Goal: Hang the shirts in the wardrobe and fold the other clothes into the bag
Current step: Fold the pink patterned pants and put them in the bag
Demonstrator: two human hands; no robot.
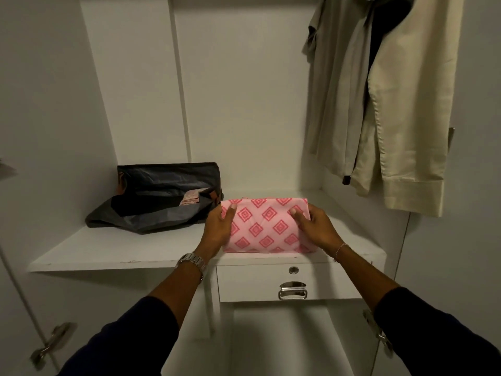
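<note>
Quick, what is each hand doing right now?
Left hand: holds the left end of the folded pink cloth.
Right hand: holds its right end.

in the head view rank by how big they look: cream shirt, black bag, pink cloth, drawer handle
1. cream shirt, hanging at right
2. black bag on the shelf
3. pink cloth, folded and partly covered by both hands; not far behind the bag
4. drawer handle, clearly smallest

Dim, flat indoor light; soft focus, wide-angle bending at edges.
</note>
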